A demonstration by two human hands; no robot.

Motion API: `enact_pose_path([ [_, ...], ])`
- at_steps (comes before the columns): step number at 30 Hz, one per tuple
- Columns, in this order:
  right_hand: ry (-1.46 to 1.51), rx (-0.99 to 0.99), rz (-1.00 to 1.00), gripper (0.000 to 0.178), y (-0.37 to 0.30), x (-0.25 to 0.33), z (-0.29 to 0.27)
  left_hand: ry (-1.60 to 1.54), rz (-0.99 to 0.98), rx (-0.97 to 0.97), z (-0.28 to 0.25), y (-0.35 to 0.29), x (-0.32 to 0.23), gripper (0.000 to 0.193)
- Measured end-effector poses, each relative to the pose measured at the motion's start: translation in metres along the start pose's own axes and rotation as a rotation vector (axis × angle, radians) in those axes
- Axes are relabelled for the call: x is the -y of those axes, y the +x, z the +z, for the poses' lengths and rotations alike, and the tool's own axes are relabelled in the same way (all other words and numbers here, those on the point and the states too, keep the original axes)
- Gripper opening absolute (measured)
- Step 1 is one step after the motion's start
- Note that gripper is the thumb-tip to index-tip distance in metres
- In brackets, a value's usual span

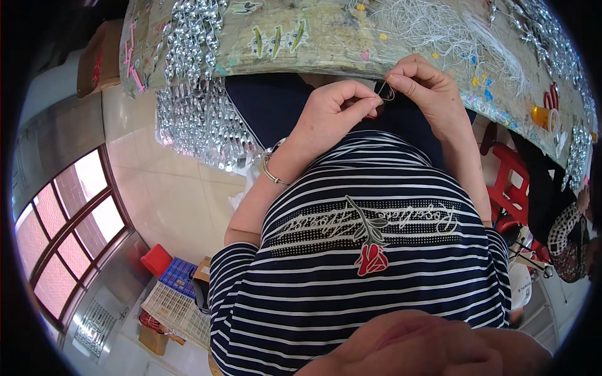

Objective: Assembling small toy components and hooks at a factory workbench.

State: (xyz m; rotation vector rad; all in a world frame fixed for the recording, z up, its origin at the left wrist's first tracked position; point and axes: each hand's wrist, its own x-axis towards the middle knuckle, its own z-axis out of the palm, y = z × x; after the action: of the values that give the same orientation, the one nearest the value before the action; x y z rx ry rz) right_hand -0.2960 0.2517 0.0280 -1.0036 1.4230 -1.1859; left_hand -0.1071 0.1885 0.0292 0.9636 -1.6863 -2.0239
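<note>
Head view: 2 bare hands meet just off the near edge of the worktable (332,53), above the lap. Left hand (335,113) has thumb and forefinger pinched on a thin pale thread (394,94); right hand (429,91) pinches the same thread, thumb to forefinger, slightly higher and to the right. Thread sits between the 2 sets of fingertips, bowed in a small loop; too fine to tell if it is knotted. Bracelet (268,168) on left wrist.

On worktable: tangled white strings (448,31) beyond right hand, 3 green pod-shaped stickers (276,41) left of centre, silver twisted strips (191,37) at the left end, some hanging over the edge, more at far right. Red-handled scissors (552,97) near a yellow-orange tub (544,118), right side. Red stool (509,178) beside worktable, right; another person's patterned sleeve (560,233) near it. Window (75,232) at left.
</note>
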Motion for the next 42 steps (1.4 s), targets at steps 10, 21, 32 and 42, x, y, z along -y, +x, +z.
enact_pose_path([
  [10,0.141,0.027,0.095,0.007,0.0,-0.001,0.0,0.016,-0.008,0.02,-0.001,0.0,0.001,0.011],
  [21,0.221,0.071,0.134,0.004,0.002,0.004,0.006,0.068,-0.059,0.045,-0.001,-0.001,0.002,0.013],
  [32,0.218,0.018,0.117,0.006,0.0,0.01,0.012,-0.276,-0.055,-0.005,0.001,0.005,-0.002,0.019],
  [42,0.268,0.023,0.11,0.013,-0.001,-0.005,0.001,-0.23,-0.027,-0.098,0.002,0.004,-0.005,0.013],
])
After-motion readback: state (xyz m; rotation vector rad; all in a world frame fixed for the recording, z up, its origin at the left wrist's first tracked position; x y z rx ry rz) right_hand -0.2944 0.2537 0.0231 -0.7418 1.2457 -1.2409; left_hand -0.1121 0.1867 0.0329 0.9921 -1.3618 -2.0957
